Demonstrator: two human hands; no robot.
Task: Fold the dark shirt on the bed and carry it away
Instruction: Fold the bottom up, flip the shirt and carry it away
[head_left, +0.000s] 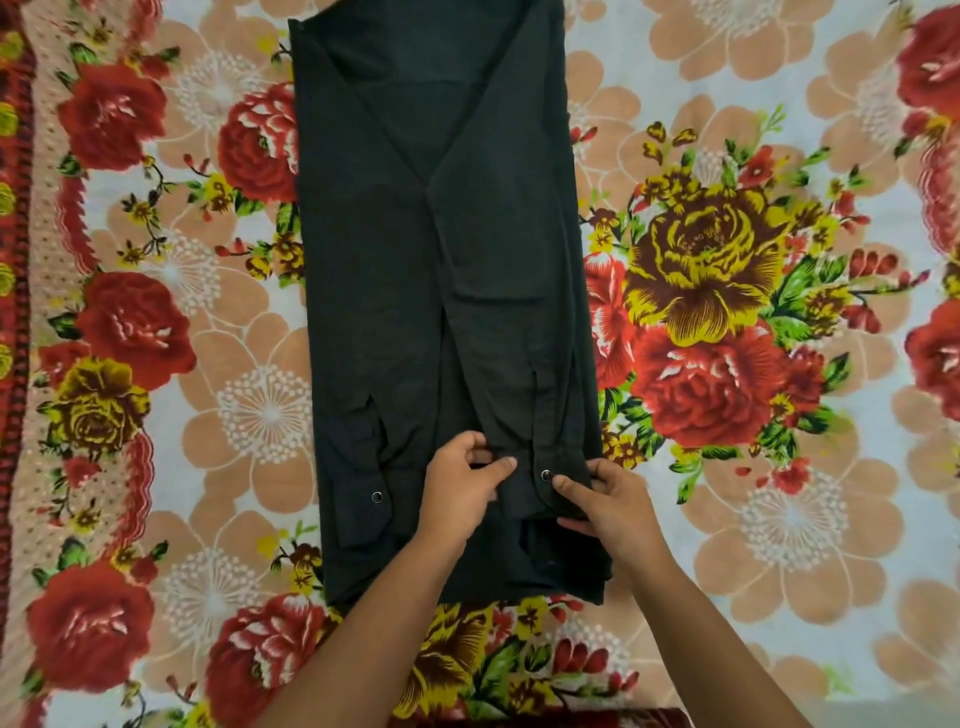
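The dark shirt (441, 270) lies flat on the bed as a long narrow strip, its sides folded in and both sleeves laid down its length. Each cuff near the bottom shows a small metal snap. My left hand (460, 491) pinches the inner edge of the right sleeve's cuff. My right hand (605, 506) grips the same cuff from its outer side, thumb beside the snap. The left sleeve's cuff lies untouched to the left.
The floral bedsheet (727, 291), with red and yellow roses on a pale ground, covers the whole bed around the shirt. A dark red patterned border (13, 312) runs down the far left edge.
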